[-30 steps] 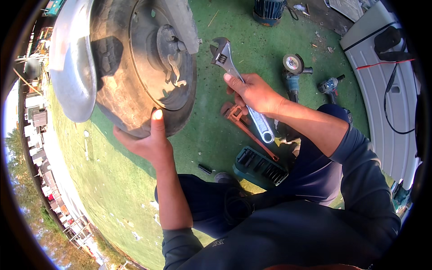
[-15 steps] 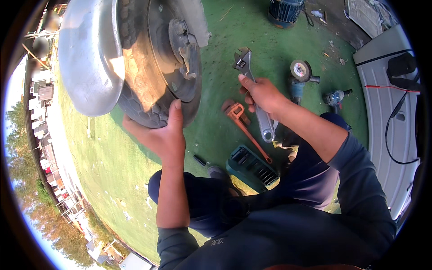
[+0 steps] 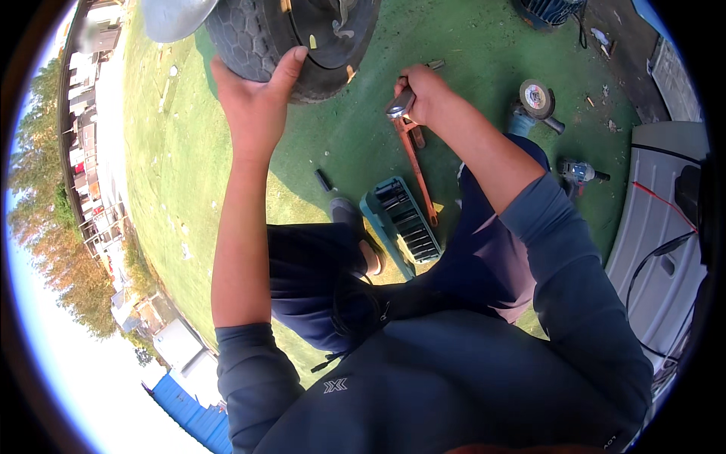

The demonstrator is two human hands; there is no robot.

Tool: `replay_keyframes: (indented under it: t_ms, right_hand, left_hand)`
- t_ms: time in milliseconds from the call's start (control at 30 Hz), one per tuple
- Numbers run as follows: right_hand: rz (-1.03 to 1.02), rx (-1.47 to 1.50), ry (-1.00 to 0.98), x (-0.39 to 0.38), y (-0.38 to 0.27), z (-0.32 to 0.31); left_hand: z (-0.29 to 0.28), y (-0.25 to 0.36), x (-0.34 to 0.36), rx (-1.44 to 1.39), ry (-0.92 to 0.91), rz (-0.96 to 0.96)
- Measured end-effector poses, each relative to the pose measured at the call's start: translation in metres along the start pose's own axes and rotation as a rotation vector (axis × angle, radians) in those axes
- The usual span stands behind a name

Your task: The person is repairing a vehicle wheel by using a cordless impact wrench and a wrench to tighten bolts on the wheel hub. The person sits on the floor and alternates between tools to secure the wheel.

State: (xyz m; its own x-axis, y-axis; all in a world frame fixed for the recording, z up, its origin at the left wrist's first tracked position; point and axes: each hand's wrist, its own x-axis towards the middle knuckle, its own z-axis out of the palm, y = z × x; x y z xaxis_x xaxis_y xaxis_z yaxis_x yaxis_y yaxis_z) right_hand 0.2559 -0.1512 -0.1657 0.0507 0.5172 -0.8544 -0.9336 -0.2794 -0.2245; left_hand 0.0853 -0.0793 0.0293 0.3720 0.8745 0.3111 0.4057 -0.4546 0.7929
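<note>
A wheel with a worn black tire [image 3: 243,47] stands at the top, partly out of view. My left hand [image 3: 257,98] grips its lower edge, thumb on the sidewall and the fingers hidden behind the tread. In my right hand [image 3: 431,92], closed round it, is a silver adjustable wrench [image 3: 400,104], its handle end toward me and its head mostly hidden by the hand. An orange pipe wrench [image 3: 418,170] lies on the green ground below that hand. Nearer my legs lies an open green socket case [image 3: 383,233] with dark sockets.
A metal fender [image 3: 174,17] covers the wheel's left side. Right of my right arm are an angle grinder [image 3: 523,119] and a blue cordless power tool [image 3: 578,171]. A small black cylinder [image 3: 323,180] lies by my foot. A pale panel [image 3: 656,204] with cables stands far right.
The wheel and fender now sit higher in view. My right hand has turned the adjustable wrench, so its handle end points at me instead of its jaws showing. My left hand stays on the tire.
</note>
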Motion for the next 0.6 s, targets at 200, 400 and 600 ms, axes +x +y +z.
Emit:
replay_keyframes:
  t_ms: [200, 400, 600]
  right_hand:
    - [-0.100, -0.470, -0.003, 0.017, 0.045, 0.021]
    - [-0.103, -1.495, -0.181, -0.017, 0.115, 0.018]
    - [-0.267, -1.895, -0.278, -0.047, 0.195, -0.014]
  left_hand:
    - [-0.012, 0.004, 0.016, 0.009, -0.101, -0.002]
    - [-0.021, 0.032, 0.033, 0.398, 0.048, -0.017]
    - [-0.035, 0.004, 0.038, 0.164, 0.002, 0.051]
